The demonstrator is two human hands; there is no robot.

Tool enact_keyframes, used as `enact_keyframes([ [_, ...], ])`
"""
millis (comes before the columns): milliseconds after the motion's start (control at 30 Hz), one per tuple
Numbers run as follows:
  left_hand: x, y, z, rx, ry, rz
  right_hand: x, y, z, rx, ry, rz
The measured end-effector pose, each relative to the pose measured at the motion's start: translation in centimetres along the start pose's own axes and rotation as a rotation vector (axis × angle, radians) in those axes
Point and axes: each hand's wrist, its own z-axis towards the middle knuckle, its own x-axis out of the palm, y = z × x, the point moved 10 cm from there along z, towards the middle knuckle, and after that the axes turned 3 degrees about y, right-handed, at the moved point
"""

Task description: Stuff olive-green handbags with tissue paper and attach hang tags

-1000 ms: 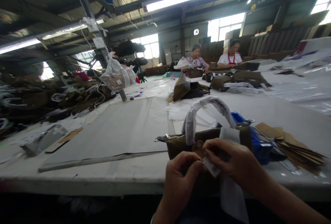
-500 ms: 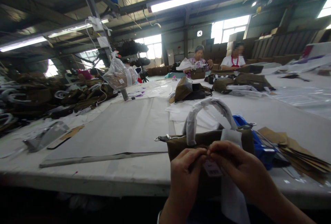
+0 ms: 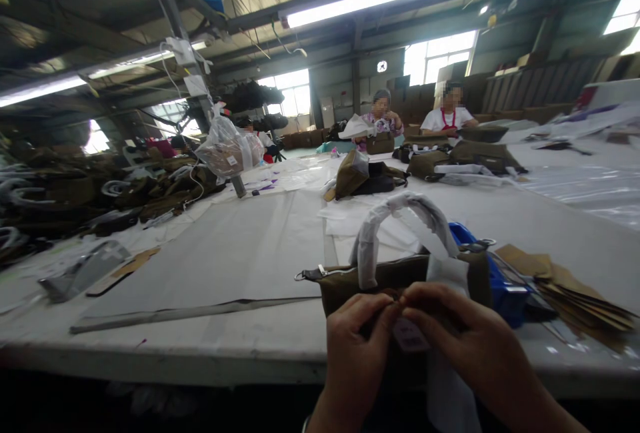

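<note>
Plainly, the bag (image 3: 345,286) is olive-brown, its arched handle (image 3: 367,249) wrapped white

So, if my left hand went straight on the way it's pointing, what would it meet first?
Most likely your right hand, then the bag behind it, though depth is hard to judge.

Close-fingered L hand (image 3: 356,346) and R hand (image 3: 467,329), lower ctr., hide the small item pinched between them plus much of the olive bag (image 3: 343,291)'s front, w/ print on the tag (image 3: 411,337) too blurred to read and the dark pile (image 3: 65,196) cut off at frame's L edge.
</note>
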Motion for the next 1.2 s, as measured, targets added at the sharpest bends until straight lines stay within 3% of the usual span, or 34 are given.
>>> enact_keyframes([
  [267, 0.4, -0.3, -0.3, 0.032, 0.028, 0.054, 0.4, 1.4, 0.4, -0.044, 0.052, 0.079],
  [467, 0.4, -0.3, -0.4, 0.017, 0.052, 0.033, 1.2, 0.8, 0.6, 0.000, 0.130, 0.086],
  [733, 0.2, 0.4, -0.7, -0.011, 0.091, -0.045, 1.2, 0.0, 0.6, 0.035, 0.134, 0.031],
  [933, -0.6, -0.7, -0.6, 0.044, 0.007, 0.036, 1.2, 0.0, 0.5, 0.041, 0.117, 0.079],
  [1200, -1.4, 0.9, -0.6, -0.101, -0.076, -0.042, 1.3, -0.1, 0.5, 0.049, 0.111, 0.072],
])
